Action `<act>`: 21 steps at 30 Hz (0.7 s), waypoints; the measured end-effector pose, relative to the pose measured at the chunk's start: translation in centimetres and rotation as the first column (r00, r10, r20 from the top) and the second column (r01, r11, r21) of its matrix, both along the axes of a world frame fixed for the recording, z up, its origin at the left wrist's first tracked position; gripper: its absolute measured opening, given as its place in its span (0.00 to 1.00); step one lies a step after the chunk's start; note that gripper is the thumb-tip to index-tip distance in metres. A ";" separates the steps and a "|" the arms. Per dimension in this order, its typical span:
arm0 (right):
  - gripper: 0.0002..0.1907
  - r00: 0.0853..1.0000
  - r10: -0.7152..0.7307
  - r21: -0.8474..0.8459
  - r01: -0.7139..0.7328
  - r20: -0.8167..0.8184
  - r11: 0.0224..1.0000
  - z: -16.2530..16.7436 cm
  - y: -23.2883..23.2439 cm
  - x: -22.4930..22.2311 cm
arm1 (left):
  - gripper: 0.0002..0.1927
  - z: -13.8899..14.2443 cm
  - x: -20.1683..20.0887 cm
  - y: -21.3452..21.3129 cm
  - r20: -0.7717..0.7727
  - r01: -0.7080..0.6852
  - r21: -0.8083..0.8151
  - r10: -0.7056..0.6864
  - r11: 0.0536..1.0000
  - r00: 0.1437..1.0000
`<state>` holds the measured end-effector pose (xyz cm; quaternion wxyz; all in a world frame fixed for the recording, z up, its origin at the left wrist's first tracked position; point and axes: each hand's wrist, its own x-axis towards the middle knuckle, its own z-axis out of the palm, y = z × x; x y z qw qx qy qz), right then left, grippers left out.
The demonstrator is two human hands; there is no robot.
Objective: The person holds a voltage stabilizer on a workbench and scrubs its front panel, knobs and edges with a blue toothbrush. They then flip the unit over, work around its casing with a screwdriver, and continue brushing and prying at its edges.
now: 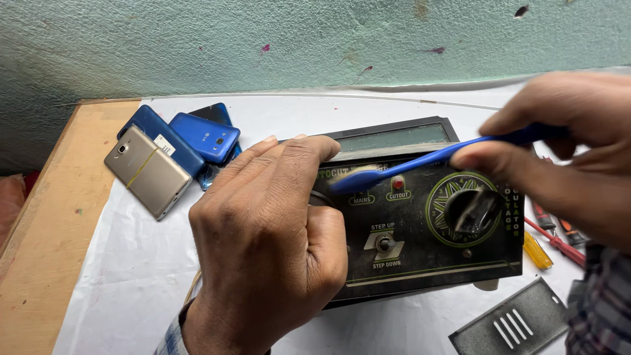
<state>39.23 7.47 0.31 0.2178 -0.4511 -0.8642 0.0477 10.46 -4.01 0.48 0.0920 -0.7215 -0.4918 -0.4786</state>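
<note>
A black electrical box (420,243) with a round dial (470,210), a toggle switch (384,244) and a red indicator lamp (397,183) lies on its back on the white sheet. My left hand (266,243) grips its left end, fingers curled over the top edge. A blue toothbrush (420,161) is held in my right hand (565,144). Its bristle end rests on the panel's upper left, beside my left fingertips.
A pile of phones lies at the back left: a gold one (148,171) and blue ones (207,137). Screwdrivers (552,240) lie right of the box. A grey slotted cover plate (513,322) sits at the front right. The wooden table edge (39,230) runs along the left.
</note>
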 end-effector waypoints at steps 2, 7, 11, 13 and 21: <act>0.14 0.993 -0.104 -0.059 0.108 0.055 0.992 0.3 1.1 0.3 | 0.21 0.0 0.0 0.0 0.003 -0.001 0.001 0.001 1.000 1.000; 0.15 0.973 0.072 -0.019 -0.078 -0.218 0.997 -0.2 1.1 -0.3 | 0.20 -0.1 -0.1 0.0 0.001 -0.010 0.002 0.010 1.000 1.000; 0.13 0.997 0.023 0.014 -0.022 -0.075 1.000 0.0 -1.3 -1.0 | 0.20 -0.1 0.0 0.0 -0.004 -0.006 -0.003 0.006 1.000 1.000; 0.12 0.998 0.012 0.021 -0.011 -0.056 1.000 0.7 -1.6 -1.6 | 0.21 -0.1 0.0 0.0 -0.001 0.000 -0.012 0.000 1.000 1.000; 0.15 0.998 -0.007 0.007 0.007 -0.070 1.000 1.4 -1.5 -2.8 | 0.20 -0.1 -0.1 -0.1 0.000 -0.009 0.002 0.009 1.000 1.000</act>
